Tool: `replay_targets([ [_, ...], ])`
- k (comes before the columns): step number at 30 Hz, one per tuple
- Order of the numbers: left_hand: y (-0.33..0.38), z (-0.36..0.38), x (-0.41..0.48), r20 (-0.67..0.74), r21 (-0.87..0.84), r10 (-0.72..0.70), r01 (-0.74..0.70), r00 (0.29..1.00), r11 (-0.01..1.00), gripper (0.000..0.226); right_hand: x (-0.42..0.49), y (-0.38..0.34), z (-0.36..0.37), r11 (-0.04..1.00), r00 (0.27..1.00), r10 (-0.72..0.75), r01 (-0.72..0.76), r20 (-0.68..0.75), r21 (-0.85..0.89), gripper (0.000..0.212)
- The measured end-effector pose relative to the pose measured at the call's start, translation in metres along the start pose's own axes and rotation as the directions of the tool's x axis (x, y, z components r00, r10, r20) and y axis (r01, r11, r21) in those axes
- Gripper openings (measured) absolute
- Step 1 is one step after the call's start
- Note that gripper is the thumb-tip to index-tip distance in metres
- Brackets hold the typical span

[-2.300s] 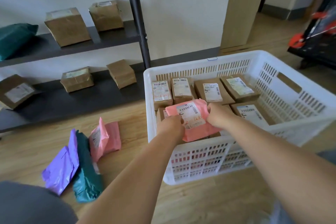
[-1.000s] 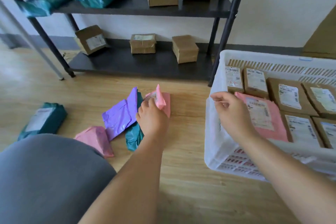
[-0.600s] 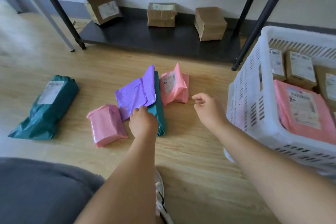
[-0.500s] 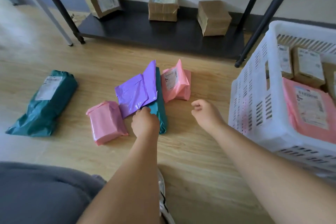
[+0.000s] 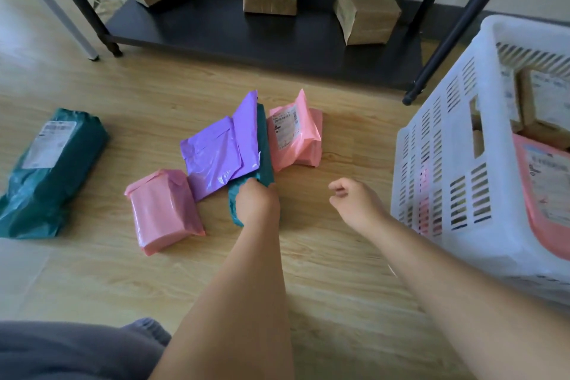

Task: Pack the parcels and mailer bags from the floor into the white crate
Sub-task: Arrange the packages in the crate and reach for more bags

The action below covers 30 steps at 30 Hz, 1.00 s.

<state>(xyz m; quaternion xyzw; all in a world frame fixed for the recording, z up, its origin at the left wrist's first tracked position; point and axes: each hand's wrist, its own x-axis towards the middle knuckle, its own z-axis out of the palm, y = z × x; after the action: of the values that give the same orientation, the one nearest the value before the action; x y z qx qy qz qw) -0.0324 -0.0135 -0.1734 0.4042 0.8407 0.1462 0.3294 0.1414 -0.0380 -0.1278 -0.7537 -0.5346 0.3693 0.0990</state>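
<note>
My left hand [image 5: 257, 199] grips the teal mailer bag [image 5: 264, 148] mid-floor; my right hand [image 5: 354, 202] hovers loosely curled, empty. The purple mailer [image 5: 220, 151] lies on it and may slide off when lifted toward the white crate [image 5: 447, 145].

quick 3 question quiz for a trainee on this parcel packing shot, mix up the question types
1. True or false: the right hand is holding a mailer bag.
2. Which bag is the left hand gripping? A) purple mailer bag B) teal mailer bag under the purple one C) pink mailer bag without a visible label
3. Fill in: the white crate already holds cardboard parcels and a ____ mailer bag.

Key
1. False: it hovers empty above the floor, fingers loosely curled.
2. B: the left hand closes on its near end.
3. Pink.
</note>
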Motion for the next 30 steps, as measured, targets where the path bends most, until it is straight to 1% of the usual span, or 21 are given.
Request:
replay_targets([
  [5,0.002,0.003,0.004,-0.021,0.032,-0.025,0.025,0.999,0.999,0.024,0.005,0.004,-0.003,1.0,1.0,-0.008,0.008,0.017,0.004,0.028],
  [10,0.004,-0.001,-0.001,-0.031,-0.008,-0.018,0.018,0.999,1.0,0.023,0.002,0.008,-0.007,1.0,0.999,-0.014,0.013,0.031,0.025,0.028],
  [15,0.005,-0.019,-0.02,-0.06,-0.108,-0.091,0.084,0.994,0.991,0.024,-0.008,0.003,-0.016,0.998,1.0,-0.006,0.005,0.012,0.056,0.028],
  [20,0.01,-0.042,-0.05,-0.059,-0.25,-0.134,0.115,0.989,0.961,0.029,-0.025,-0.009,-0.035,0.985,1.0,-0.023,0.02,0.018,0.172,0.029],
  [24,0.018,-0.055,-0.079,-0.033,-0.331,-0.099,0.083,0.994,0.94,0.025,-0.042,-0.012,-0.052,0.987,0.999,-0.032,0.032,-0.001,0.154,0.029],
  [26,0.023,-0.061,-0.092,-0.02,-0.429,-0.104,0.085,0.994,0.899,0.021,-0.052,-0.014,-0.062,0.99,0.999,-0.031,0.034,-0.02,0.134,0.034],
  [28,0.031,-0.068,-0.104,0.008,-0.542,-0.123,0.107,0.992,0.834,0.016,-0.062,-0.016,-0.072,0.987,0.999,-0.04,0.045,-0.037,0.154,0.037],
  [30,0.041,-0.076,-0.116,0.052,-0.631,-0.116,0.122,0.992,0.766,0.012,-0.071,-0.018,-0.081,0.984,0.997,-0.06,0.067,-0.047,0.164,0.035],
])
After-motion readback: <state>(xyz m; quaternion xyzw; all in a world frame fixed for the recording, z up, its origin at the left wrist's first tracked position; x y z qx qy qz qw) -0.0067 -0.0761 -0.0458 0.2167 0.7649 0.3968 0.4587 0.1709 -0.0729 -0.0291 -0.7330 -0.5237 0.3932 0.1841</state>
